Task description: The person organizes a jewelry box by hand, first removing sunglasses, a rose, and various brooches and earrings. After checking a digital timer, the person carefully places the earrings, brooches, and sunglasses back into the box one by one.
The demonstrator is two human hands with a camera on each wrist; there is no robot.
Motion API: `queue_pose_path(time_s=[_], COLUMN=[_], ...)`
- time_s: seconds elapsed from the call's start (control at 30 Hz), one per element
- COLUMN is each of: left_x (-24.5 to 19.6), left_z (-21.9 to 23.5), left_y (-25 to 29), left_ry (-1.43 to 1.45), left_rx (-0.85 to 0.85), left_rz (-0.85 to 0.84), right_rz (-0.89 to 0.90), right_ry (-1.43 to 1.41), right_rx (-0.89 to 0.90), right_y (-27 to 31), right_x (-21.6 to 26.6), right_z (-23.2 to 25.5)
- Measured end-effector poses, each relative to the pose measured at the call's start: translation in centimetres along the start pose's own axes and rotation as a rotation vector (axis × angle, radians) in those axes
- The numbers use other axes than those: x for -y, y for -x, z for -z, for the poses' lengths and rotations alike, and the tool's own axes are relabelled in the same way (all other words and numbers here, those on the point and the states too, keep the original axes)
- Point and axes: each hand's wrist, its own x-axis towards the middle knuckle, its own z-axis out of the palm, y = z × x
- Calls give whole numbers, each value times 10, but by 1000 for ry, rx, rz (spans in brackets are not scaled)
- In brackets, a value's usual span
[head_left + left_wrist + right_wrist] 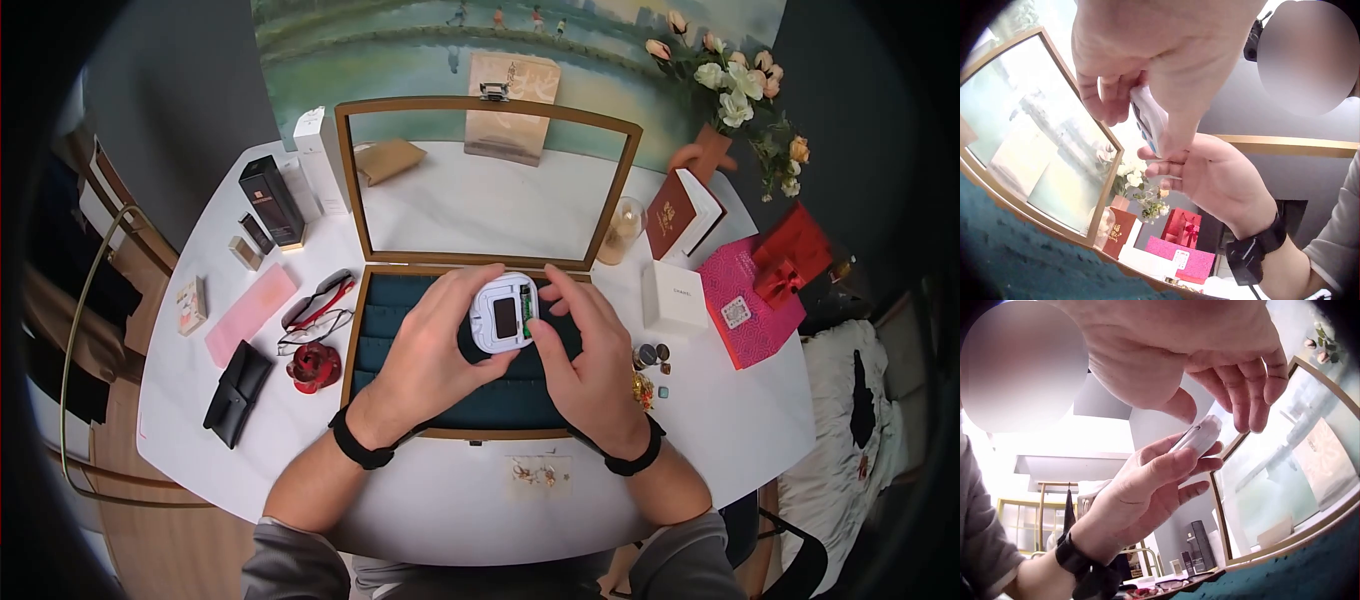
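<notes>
My left hand (430,325) grips a small white electronic device (486,330) by its edge, between thumb and fingers, over the open display box. The back of the device faces up, with a dark rectangle and a green battery (527,305) in an uncovered slot. In the left wrist view, blue buttons show on its other side. Beside it is my right hand (590,370), the thumb tip at the battery end and the other fingers loosely extended. The wood-framed box (355,340) has a dark teal lining (490,405) and a raised glass lid (640,150).
Left of the box lie glasses (325,325), a black case (238,392), a red rose-shaped item (314,367) and cosmetic boxes (270,200). A white box (675,298), pink bag (755,300) and small jewellery (643,390) stand right. Carded earrings (538,475) lie in front.
</notes>
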Motion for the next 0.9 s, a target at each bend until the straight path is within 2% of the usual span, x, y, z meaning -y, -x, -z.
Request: queue_pose_path(time_s=[0.23, 0.37, 0.43, 0.77, 0.83, 0.9], left_x=[0, 1, 2, -3, -3, -5], left_z=[-9, -9, -10, -6, -6, -5], left_y=[6, 6, 6, 4, 3, 2], left_ry=[-1, 3, -3, -53, -97, -124], left_rx=[61, 86, 74, 127, 146, 162], left_rz=[7, -14, -77, -128, -172, -187], right_rz=[69, 32, 4, -25, 60, 62], right_ry=[43, -46, -90, -78, -12, -1], right_rx=[39, 43, 59, 144, 128, 139], right_y=[8, 7, 7, 4, 2, 0], right_x=[0, -6, -8, -9, -8, -11], right_z=[-7, -7, -4, 2, 2, 2])
